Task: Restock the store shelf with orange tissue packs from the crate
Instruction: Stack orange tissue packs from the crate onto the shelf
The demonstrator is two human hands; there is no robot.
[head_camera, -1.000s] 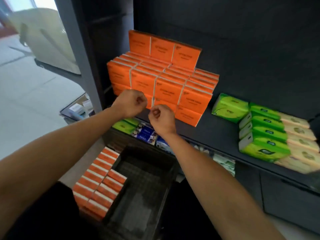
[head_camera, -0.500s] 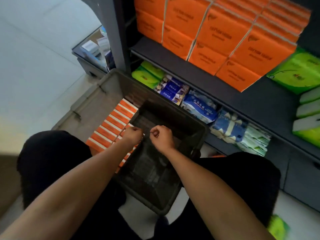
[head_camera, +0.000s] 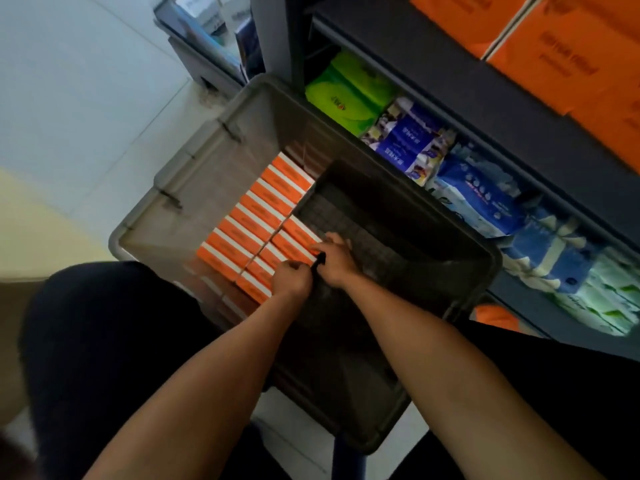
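Note:
A dark grey crate (head_camera: 173, 188) stands on the floor in front of my knees. Two rows of orange tissue packs (head_camera: 256, 216) fill its left side, and its right side shows bare ribbed floor. My left hand (head_camera: 292, 279) curls over the near end of the shorter row. My right hand (head_camera: 337, 258) grips the same row from the right, fingers over the packs' top. The two hands almost touch. More orange packs (head_camera: 554, 57) are stacked on the dark shelf (head_camera: 450, 98) at the upper right.
Under that shelf lie green packs (head_camera: 346, 91), blue wrapped packs (head_camera: 408, 143) and blue-and-white packs (head_camera: 554, 251). A grey upright post (head_camera: 273, 36) stands behind the crate. A low glass case (head_camera: 207, 39) sits on the pale floor at the back left.
The view tipped down from the shelf to the crate. Both hands dropped from the shelf's front edge into the crate and closed on the near row of orange packs.

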